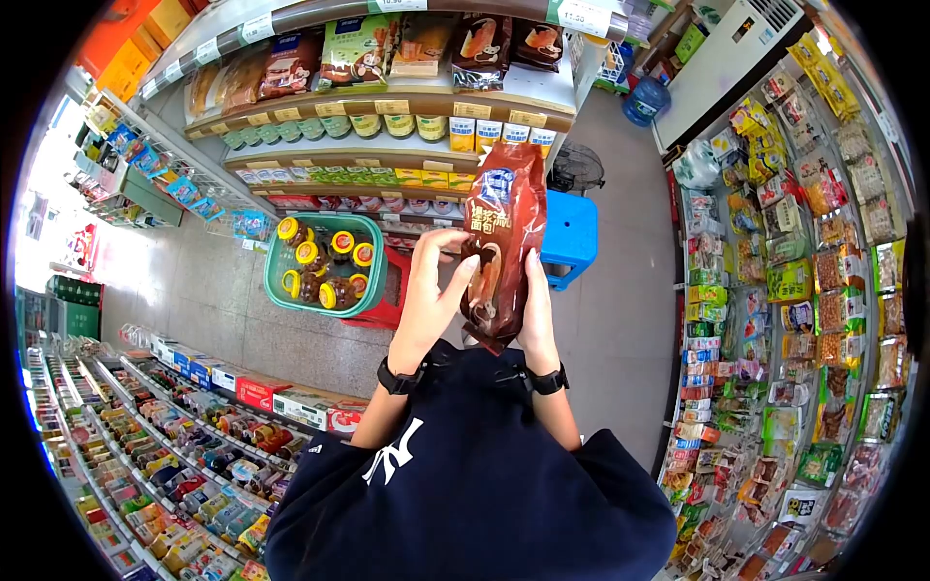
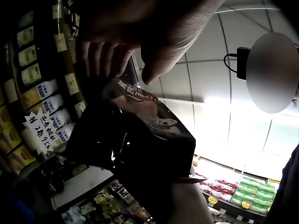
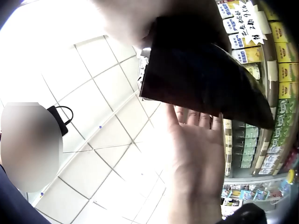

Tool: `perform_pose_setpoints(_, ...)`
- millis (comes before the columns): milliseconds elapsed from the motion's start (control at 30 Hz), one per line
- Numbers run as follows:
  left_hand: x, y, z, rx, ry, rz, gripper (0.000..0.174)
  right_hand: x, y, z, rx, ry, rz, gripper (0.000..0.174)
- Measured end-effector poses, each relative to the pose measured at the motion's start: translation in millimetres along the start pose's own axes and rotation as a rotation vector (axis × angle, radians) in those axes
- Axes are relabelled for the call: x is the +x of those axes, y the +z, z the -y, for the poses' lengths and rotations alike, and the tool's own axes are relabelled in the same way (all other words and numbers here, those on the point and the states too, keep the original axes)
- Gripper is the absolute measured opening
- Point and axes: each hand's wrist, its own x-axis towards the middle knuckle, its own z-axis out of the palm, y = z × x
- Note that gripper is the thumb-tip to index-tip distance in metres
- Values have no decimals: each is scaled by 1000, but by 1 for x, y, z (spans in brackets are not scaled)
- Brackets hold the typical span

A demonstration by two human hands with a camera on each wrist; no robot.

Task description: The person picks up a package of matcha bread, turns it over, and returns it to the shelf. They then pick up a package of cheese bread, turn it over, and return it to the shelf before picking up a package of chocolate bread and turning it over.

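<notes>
While left hand (image 1: 431, 290) pinches it, bag (image 1: 502, 228) rests against straight fingers of right hand (image 1: 538, 315).

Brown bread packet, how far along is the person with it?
Done: the brown bread packet is up off any shelf, held in front of the person. In hand: the left hand grips its front, and the right hand lies flat along its side. Left: it has not been put down anywhere; the teal basket holds only yellow-lidded jars.
</notes>
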Motion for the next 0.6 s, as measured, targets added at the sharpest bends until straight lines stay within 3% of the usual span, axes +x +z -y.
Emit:
perform_pose_setpoints(33,-2,-2,9,-37,-42,60,42,2,-2,-3,55,14,-28,52)
perform_pose_setpoints(133,-12,-3,28,-64,-116,173,53,4,0,0,159,28,-64,54)
perform_pose_setpoints(167,-18,-3,28,-200,-203,261,60,3,3,5,197,36,-40,56)
perform_pose_setpoints(267,-26,-4,32,-365,-358,442,59,3,7,10,188,-4,-21,58)
perform_pose_setpoints(367,-28,-4,28,-491,-413,509,62,6,11,14,170,-40,1,58)
perform_pose_setpoints(600,-21,-8,13,-415,-355,390,65,19,5,15,118,-135,74,55)
